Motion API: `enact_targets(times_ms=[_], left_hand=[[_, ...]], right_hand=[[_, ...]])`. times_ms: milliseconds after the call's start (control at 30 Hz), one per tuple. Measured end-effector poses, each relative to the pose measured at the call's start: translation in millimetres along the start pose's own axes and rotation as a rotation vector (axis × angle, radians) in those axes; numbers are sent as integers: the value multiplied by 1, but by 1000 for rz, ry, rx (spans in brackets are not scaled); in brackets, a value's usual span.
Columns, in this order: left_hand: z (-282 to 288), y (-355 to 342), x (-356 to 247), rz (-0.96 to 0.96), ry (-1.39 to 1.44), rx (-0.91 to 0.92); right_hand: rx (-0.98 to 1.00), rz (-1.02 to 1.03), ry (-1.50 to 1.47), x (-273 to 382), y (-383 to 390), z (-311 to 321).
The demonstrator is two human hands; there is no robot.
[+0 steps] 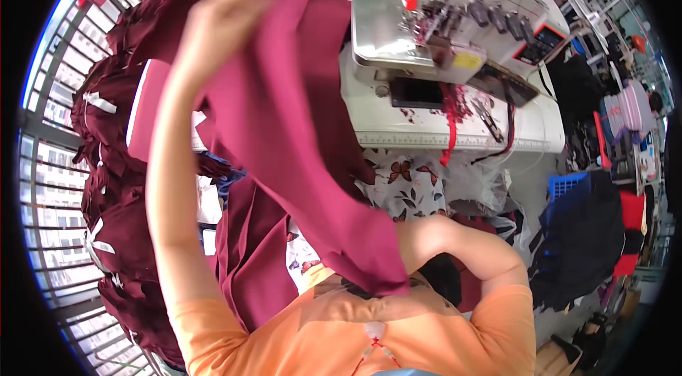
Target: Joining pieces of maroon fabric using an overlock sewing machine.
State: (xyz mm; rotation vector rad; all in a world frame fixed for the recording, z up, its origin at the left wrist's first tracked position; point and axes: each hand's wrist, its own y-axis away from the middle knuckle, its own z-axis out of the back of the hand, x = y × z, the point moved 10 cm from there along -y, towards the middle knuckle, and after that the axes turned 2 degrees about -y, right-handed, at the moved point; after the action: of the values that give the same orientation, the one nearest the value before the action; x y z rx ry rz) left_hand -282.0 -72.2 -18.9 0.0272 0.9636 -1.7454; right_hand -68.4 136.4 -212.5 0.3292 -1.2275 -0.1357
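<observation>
A long panel of maroon fabric runs from the upper left down to my lap. My left hand is raised at its far end, blurred by motion, with its fingers curled on the cloth. The near end of the panel drapes over my right hand, which is hidden; only the bent right forearm shows beside it. To the right of the cloth stands an overlock sewing machine on a white table. More maroon fabric hangs below the panel, on the left.
Bundles of dark maroon pieces are piled along the barred window at left. Tweezers, red thread scraps and a red strip lie on the table. Butterfly-print cloth covers my lap. A dark draped heap and a blue basket stand at right.
</observation>
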Motion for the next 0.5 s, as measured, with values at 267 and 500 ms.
enact_targets(times_ms=[267, 500], left_hand=[[-97, 43, 37, -8, 60, 61], [-81, 60, 38, -47, 31, -107]], right_hand=[[-373, -223, 640, 0, 9, 125], [-1023, -267, 951, 43, -89, 383]])
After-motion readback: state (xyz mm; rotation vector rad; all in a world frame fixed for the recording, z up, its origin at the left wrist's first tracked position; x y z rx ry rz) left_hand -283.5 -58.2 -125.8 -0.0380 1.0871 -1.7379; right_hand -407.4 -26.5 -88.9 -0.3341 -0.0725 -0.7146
